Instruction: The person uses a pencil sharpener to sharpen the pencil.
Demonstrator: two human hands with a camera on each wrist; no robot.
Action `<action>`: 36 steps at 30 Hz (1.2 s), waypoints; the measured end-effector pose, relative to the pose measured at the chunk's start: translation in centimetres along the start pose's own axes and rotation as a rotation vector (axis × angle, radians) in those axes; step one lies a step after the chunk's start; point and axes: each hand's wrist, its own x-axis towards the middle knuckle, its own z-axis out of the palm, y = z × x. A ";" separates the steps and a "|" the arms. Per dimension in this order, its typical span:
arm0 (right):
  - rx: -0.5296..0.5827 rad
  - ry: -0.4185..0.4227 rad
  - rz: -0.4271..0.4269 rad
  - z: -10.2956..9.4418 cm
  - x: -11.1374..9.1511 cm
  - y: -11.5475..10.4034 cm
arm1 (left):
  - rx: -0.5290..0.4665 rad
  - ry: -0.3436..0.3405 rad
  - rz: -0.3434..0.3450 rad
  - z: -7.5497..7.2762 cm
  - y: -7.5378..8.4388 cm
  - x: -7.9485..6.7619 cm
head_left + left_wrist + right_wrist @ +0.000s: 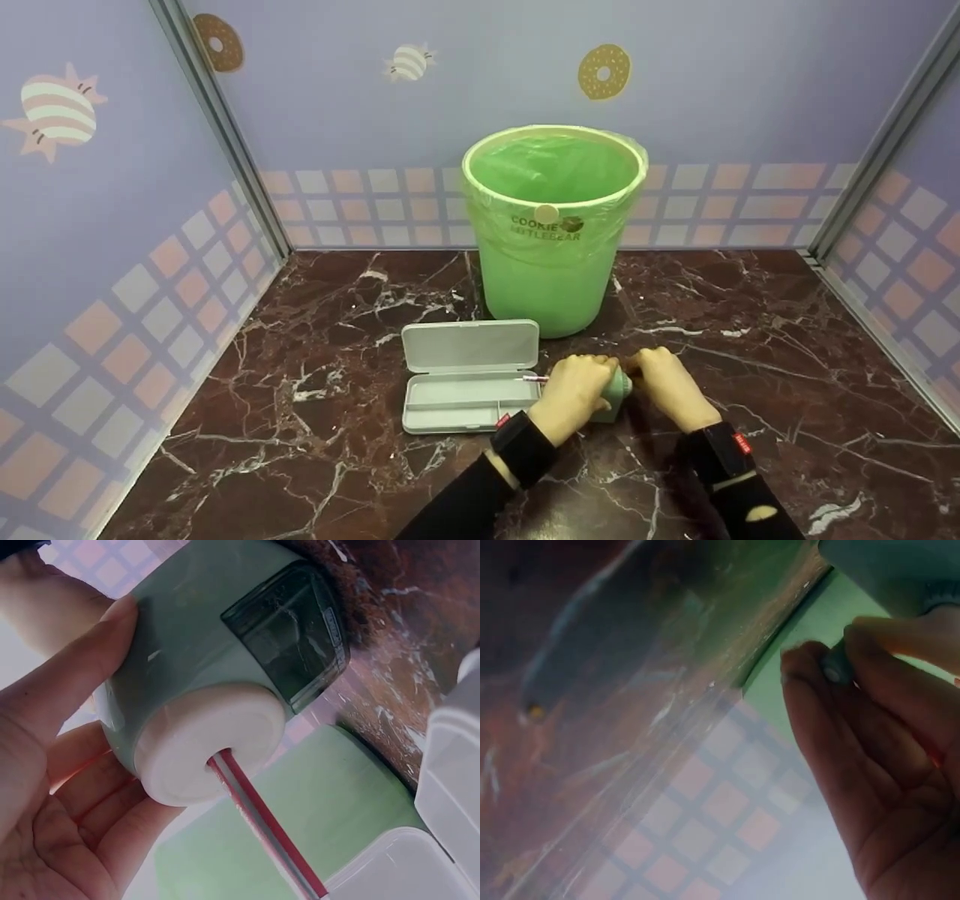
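Observation:
A green crank pencil sharpener with a round cream front and a dark see-through shavings drawer stands on the table. My left hand grips its body, thumb on one side and fingers round the other. Out of the hole in the front sticks a red and silver striped pencil, pointing left toward the case in the head view. On the sharpener's far side, my right hand pinches the small green crank knob between thumb and fingers. The crank's arm is mostly hidden by the hand.
Left of the sharpener lies an open grey-white pencil case, its lid raised at the back. Behind stands a green trash bin with a clear liner. Patterned panels enclose the dark marbled table at the back and sides.

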 end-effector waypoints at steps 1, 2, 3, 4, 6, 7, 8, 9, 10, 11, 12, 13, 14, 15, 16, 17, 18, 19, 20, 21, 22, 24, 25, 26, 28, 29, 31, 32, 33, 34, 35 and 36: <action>0.008 -0.016 -0.002 0.0 -0.1 0.1 | -0.005 0.002 -0.003 0.0 0.0 0.0; 0.014 -0.029 -0.007 0.0 -0.1 0.2 | -0.007 0.004 -0.007 0.1 0.0 -0.1; 0.020 -0.041 -0.011 -0.1 -0.1 0.3 | -0.010 0.009 -0.010 0.1 0.0 -0.1; 0.026 -0.053 -0.016 -0.1 -0.2 0.4 | -0.013 0.014 -0.013 0.1 0.0 -0.1; 0.041 -0.076 -0.031 -0.2 -0.2 0.6 | -0.017 0.027 -0.018 0.2 0.1 -0.1; 0.053 -0.089 -0.038 -0.3 -0.3 0.6 | -0.017 0.032 -0.022 0.2 0.1 -0.1; 0.059 -0.101 -0.051 -0.4 -0.4 0.6 | -0.017 0.037 -0.026 0.2 0.1 -0.1; 0.072 -0.118 -0.058 -0.6 -0.5 0.6 | -0.017 0.044 -0.029 0.3 0.1 -0.1; 0.085 -0.134 -0.069 -0.7 -0.6 0.6 | -0.018 0.049 -0.032 0.3 0.1 -0.1; 0.097 -0.154 -0.071 -0.8 -0.7 0.6 | -0.021 0.053 -0.036 0.3 0.1 -0.1; 0.113 -0.181 -0.064 -1.0 -0.8 0.5 | -0.023 0.056 -0.041 0.3 0.1 -0.2; 0.132 -0.208 -0.053 -1.2 -0.8 0.4 | -0.026 0.058 -0.045 0.3 0.1 -0.2; 0.144 -0.233 -0.041 -1.3 -0.9 0.2 | -0.028 0.061 -0.048 0.3 0.1 -0.2; 0.160 -0.257 -0.023 -1.5 -1.0 0.1 | -0.029 0.062 -0.051 0.3 0.1 -0.2; 0.167 -0.275 -0.010 -1.7 -1.0 -0.1 | -0.029 0.062 -0.054 0.3 0.1 -0.2; 0.170 -0.290 0.006 -1.9 -1.0 -0.2 | -0.029 0.064 -0.057 0.3 0.1 -0.2; 0.179 -0.307 0.020 -2.0 -1.1 -0.4 | -0.027 0.066 -0.060 0.3 0.2 -0.2; 0.184 -0.319 0.027 -2.2 -1.1 -0.5 | -0.027 0.068 -0.062 0.3 0.2 -0.2; 0.188 -0.331 0.032 -2.4 -1.1 -0.6 | -0.024 0.069 -0.065 0.3 0.2 -0.2; 0.193 -0.340 0.032 -2.6 -1.1 -0.7 | -0.020 0.071 -0.069 0.3 0.3 -0.2; 0.198 -0.351 0.030 -2.7 -1.1 -0.8 | -0.016 0.073 -0.073 0.3 0.3 -0.2; 0.218 -0.381 0.033 -3.1 -1.2 -1.0 | -0.010 0.078 -0.082 0.4 0.4 -0.2; 0.224 -0.389 0.028 -3.2 -1.2 -1.1 | -0.005 0.083 -0.087 0.4 0.5 -0.2; 0.228 -0.396 0.023 -3.3 -1.2 -1.2 | 0.001 0.092 -0.092 0.4 0.6 -0.3; 0.229 -0.404 0.012 -3.6 -1.2 -1.3 | 0.017 0.119 -0.103 0.4 0.7 -0.3; 0.228 -0.409 0.010 -3.7 -1.2 -1.3 | 0.025 0.133 -0.107 0.4 0.8 -0.3; 0.222 -0.412 -0.002 -3.8 -1.2 -1.3 | 0.040 0.161 -0.115 0.5 1.0 -0.3; 0.219 -0.415 -0.008 -3.9 -1.2 -1.3 | 0.047 0.171 -0.118 0.5 1.0 -0.3; 0.216 -0.417 -0.018 -4.0 -1.2 -1.4 | 0.049 0.176 -0.120 0.5 1.1 -0.3; 0.218 -0.424 -0.020 -4.1 -1.2 -1.4 | 0.049 0.179 -0.120 0.5 1.2 -0.3; 0.225 -0.432 -0.024 -4.2 -1.2 -1.4 | 0.046 0.178 -0.121 0.5 1.2 -0.3; 0.233 -0.437 -0.029 -4.4 -1.2 -1.5 | 0.043 0.177 -0.121 0.5 1.3 -0.3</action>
